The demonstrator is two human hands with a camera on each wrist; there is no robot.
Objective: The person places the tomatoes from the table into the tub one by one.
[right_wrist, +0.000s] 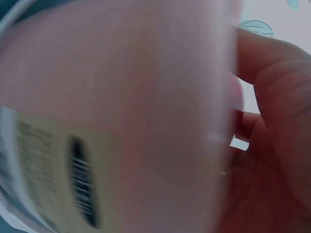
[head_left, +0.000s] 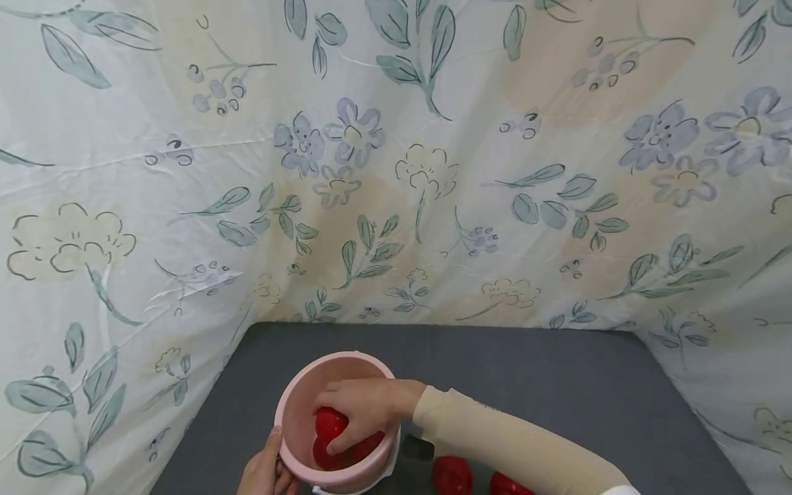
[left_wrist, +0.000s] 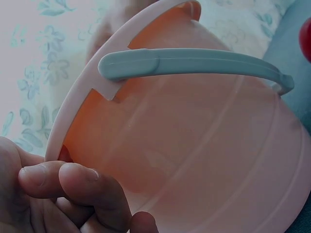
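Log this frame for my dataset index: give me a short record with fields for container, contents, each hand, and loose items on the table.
container: pink bucket with a grey-green handle, on a dark grey table
contents: red fruits, at least two
right hand: inside the bucket, fingers over the red fruits
left hand: holds the bucket's rim at its near left side
loose items: two more red fruits on the table, and
backdrop: floral cloth

A floral sheet (head_left: 396,158) (leaves and pale blossoms) hangs behind and beside the grey tabletop (head_left: 557,385).
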